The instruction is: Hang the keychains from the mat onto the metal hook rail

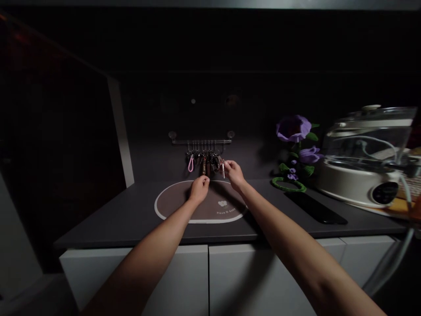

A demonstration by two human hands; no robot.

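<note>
A clear rail (pixel 202 141) with hooks is fixed to the dark back wall, and a crowded row of keys and key rings (pixel 213 160) hangs from it. My left hand (pixel 199 189) is closed at the lower end of a brown key strap (pixel 204 166) that hangs mid-row; its fingertips are partly hidden. At the right end of the row, my right hand (pixel 234 174) pinches a bunch of keys (pixel 223 169), with silvery pieces hanging below the fingers. A pink loop (pixel 190 163) hangs at the left end.
Below the rail, a brown oval mat (pixel 174 202) with a pale rim lies on the dark counter (pixel 108 224). To the right are purple artificial flowers (pixel 294 128), a black flat slab (pixel 315 207) and a white appliance (pixel 345 182) with a clear top. A shelf edge (pixel 210 4) runs overhead.
</note>
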